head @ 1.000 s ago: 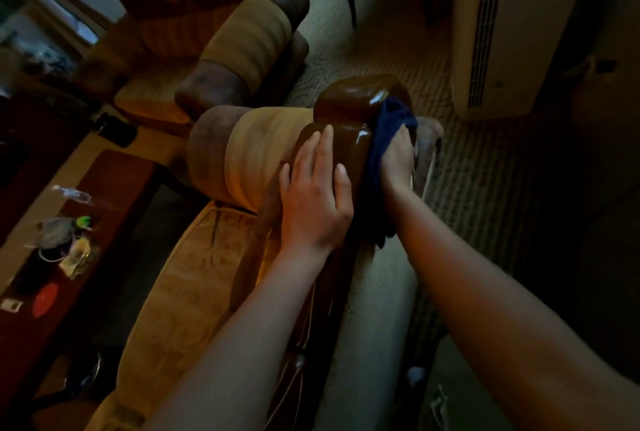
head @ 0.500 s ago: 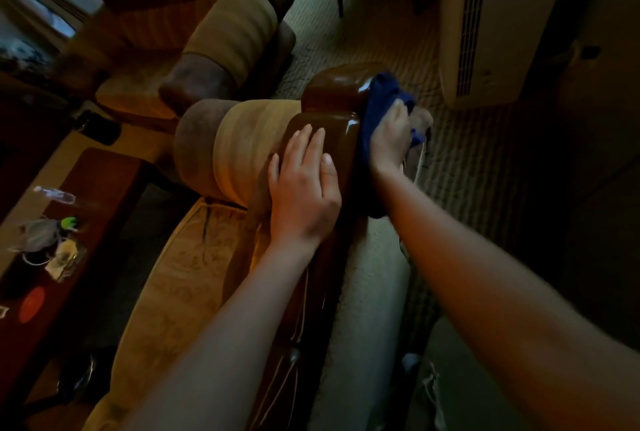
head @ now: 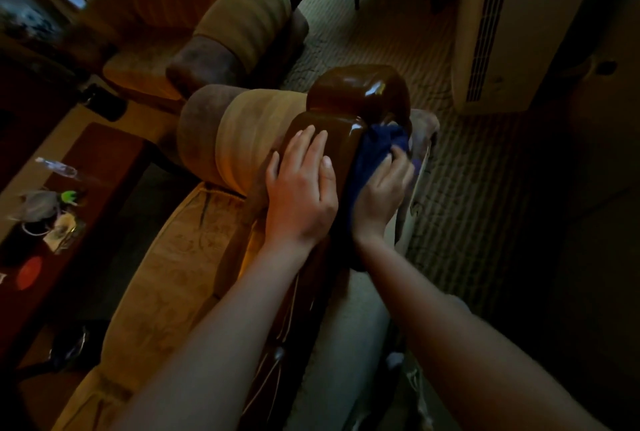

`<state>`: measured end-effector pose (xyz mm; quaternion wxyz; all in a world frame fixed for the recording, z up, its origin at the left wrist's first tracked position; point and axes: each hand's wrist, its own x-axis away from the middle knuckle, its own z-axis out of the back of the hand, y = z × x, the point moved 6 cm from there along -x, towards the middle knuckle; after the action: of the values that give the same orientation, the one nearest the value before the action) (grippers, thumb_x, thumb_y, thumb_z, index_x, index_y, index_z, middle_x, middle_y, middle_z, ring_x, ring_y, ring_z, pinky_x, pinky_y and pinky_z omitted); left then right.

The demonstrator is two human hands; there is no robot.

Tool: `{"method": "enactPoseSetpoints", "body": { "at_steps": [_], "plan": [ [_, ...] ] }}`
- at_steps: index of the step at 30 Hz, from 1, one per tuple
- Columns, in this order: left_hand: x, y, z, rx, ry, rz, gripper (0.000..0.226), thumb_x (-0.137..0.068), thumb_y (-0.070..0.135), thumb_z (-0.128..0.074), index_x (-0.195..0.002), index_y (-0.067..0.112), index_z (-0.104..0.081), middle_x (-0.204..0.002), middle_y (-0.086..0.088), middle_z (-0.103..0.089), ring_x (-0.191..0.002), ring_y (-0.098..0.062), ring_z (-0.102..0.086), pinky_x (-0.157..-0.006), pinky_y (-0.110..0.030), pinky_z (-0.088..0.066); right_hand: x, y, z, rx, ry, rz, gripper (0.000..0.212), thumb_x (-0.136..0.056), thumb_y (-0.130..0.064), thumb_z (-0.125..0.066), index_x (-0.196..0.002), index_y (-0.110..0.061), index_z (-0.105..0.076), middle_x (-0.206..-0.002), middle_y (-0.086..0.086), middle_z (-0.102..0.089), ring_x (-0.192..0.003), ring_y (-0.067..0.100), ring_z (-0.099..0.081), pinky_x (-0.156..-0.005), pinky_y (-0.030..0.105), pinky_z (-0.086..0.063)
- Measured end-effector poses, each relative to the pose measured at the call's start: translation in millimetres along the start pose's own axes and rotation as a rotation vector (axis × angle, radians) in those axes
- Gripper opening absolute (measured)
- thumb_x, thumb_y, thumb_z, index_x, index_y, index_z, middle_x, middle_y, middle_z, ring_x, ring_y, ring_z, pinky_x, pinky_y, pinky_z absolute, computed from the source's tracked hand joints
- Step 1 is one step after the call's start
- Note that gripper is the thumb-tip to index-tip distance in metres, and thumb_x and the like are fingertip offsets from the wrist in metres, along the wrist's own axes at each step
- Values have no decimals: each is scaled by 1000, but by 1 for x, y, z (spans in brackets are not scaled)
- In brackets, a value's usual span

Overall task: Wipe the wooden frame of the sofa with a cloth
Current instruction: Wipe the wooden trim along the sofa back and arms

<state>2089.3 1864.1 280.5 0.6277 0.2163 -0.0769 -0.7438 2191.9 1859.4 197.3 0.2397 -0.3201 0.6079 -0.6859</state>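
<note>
Head view is giving me the wooden frame (head: 332, 139) running as a long glossy rail from near the bottom edge of the picture up and away toward its rounded knob end, so I am reading its long axis as lying roughly along my line of sight, between the two forearms. I am seeing the left hand (head: 299, 188) lying flat on the top face of the rail, fingers straight and slightly spread, holding nothing, pointing toward the knob. I am seeing the right hand (head: 382, 195) working on the rail's right flank, its fingers (head: 398, 157) curling round the blue cloth (head: 374, 150) and pressing it against the wood just under the knob. The cloth is sitting between the palm and the frame's right side, bunched at the top and trailing down past the wrist; how much of it is hanging behind the hand I cannot tell in this dim light. The right hand is the nearer one to the unwiped side face, and I am judging that the coming stroke is turning on this: the wood is lying to the left of the gripping fingers and stretching back toward me, so the wipe is likely needing to travel along the rail, not across it. The sofa cushion (head: 166, 268) is lying to the left of the rail.
</note>
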Motion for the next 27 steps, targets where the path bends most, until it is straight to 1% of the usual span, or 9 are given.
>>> {"method": "enactPoseSetpoints", "body": {
  "at_steps": [4, 7, 12, 15, 18, 21, 24, 26, 27],
  "plan": [
    [1, 2, 2, 18, 8, 4, 50, -95, 28, -27, -139, 13, -45, -149, -3, -37, -141, -13, -26, -117, -42, -11, 54, 3, 8, -65, -116, 77, 36, -95, -21, -32, -117, 2, -51, -116, 16, -49, -108, 26, -49, -97, 43, -40],
    [2, 6, 3, 29, -1, 7, 49, -94, 26, -29, -137, 12, -46, -147, -4, -40, -140, -14, -29, -117, -44, -16, 16, -10, 1, -65, -110, 97, 35, -95, -20, -35, -112, 4, -52, -112, 16, -49, -104, 25, -49, -95, 42, -39],
    [-22, 17, 14, -137, 48, -17, 58, -88, 41, -30, -131, 10, -53, -130, -10, -55, -123, -22, -48, -106, -40, -33, -92, -20, -26, -104, -107, -103, 38, -102, -17, -32, -135, 1, -41, -142, 16, -38, -131, 24, -37, -103, 21, -24],
    [-62, 25, 0, -141, -33, 2, 61, -88, 43, -32, -142, 17, -40, -139, -13, -45, -130, -24, -39, -110, -43, -29, -79, -15, -32, -146, -194, -105, 42, -103, -19, -28, -143, -6, -32, -152, 8, -28, -140, 15, -24, -109, 17, -16],
    [-100, 24, -23, -82, -147, 19, 61, -88, 41, -28, -145, 20, -35, -150, -13, -30, -140, -24, -25, -115, -46, -21, -28, -20, -26, -167, -260, 38, 47, -101, -27, -29, -146, -11, -28, -151, -3, -23, -136, 1, -15, -104, 1, -10],
    [-117, 12, -34, -26, -152, 118, 58, -91, 41, -26, -144, 19, -37, -152, -9, -29, -142, -20, -22, -118, -39, -15, -86, -29, -42, -129, -240, 64, 44, -102, -23, -34, -143, -7, -34, -152, 6, -27, -139, 10, -20, -106, 6, -11],
    [-117, 11, -35, -6, -90, 137, 58, -91, 42, -27, -140, 17, -44, -148, -8, -39, -139, -19, -30, -117, -39, -20, -178, -26, -66, -81, -335, -35, 36, -102, -17, -34, -129, -2, -53, -139, 13, -48, -130, 18, -41, -106, 23, -27],
    [-115, 11, -32, 26, -65, 162, 57, -92, 40, -27, -138, 15, -47, -146, -7, -42, -137, -16, -32, -116, -36, -23, -210, -9, -75, 27, -426, -153, 33, -101, -17, -35, -102, -1, -64, -105, 14, -65, -102, 21, -53, -82, 28, -36],
    [-113, 11, -29, 32, -54, 176, 55, -92, 39, -27, -138, 15, -47, -145, -6, -42, -137, -15, -33, -115, -34, -24, -217, -2, -78, 100, -462, -187, 32, -99, -19, -36, -89, -3, -62, -86, 11, -63, -90, 22, -51, -72, 29, -33]
  ]
}}
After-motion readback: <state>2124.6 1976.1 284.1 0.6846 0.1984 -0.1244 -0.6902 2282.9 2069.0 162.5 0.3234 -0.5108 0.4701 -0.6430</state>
